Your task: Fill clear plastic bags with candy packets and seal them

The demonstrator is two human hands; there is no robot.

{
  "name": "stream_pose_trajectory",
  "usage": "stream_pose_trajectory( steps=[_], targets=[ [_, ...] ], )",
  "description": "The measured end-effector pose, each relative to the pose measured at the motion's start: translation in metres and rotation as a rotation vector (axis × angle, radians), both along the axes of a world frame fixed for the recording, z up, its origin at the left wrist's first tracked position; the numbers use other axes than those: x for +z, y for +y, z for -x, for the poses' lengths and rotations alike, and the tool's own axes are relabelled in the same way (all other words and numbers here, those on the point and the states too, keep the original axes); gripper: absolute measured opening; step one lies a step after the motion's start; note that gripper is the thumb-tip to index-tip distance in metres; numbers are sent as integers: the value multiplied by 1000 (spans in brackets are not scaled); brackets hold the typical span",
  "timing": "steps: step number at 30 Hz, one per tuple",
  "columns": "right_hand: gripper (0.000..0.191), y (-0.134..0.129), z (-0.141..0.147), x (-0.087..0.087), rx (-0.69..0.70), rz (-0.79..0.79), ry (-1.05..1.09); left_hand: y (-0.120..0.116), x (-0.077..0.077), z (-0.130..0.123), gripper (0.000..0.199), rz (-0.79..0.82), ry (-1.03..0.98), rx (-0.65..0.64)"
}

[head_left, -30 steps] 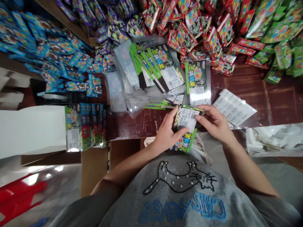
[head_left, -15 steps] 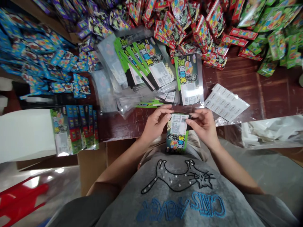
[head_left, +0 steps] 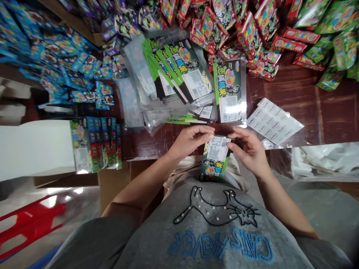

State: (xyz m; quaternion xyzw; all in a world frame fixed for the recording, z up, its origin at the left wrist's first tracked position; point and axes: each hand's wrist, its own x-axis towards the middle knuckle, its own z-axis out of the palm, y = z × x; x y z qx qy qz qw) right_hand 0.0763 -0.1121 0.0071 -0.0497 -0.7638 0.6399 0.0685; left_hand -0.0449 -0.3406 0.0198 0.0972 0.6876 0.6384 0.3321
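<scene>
A green and black printed pouch (head_left: 215, 160) with a white label hangs at the table's front edge, its picture upside down. My left hand (head_left: 195, 139) pinches its top left corner between thumb and fingers. At the top right corner, my right hand (head_left: 246, 146) has its thumb on the label side and the fingers curled behind. Just beyond the hands, another pouch (head_left: 230, 93) lies flat on the table. Left of that is an overlapping pile of similar pouches (head_left: 193, 80) and clear bags. A sheet of oval stickers (head_left: 275, 121) lies right of the flat pouch.
Blue packets (head_left: 56, 63), purple packets (head_left: 123, 22), red boxes (head_left: 249, 35) and green packets (head_left: 343, 45) are heaped along the back. Filled packs (head_left: 95, 145) stand in a row on the left. White plastic bags (head_left: 328, 160) lie at the right.
The whole view has shifted, so the table's items appear farther right. Both hands remain at the pouch's top corners, with the left fingers straighter.
</scene>
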Motion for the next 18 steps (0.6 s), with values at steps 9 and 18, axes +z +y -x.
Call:
stream_pose_trajectory(
  steps=[9, 18],
  targets=[
    [32, -3, 21, 24, -71, 211, -282, 13, 20, 14, 20, 101, 117, -144],
    [28, 21, -2, 25, 46, 24, -151, 16, 5, 17, 27, 15, 95, -283]
  ],
)
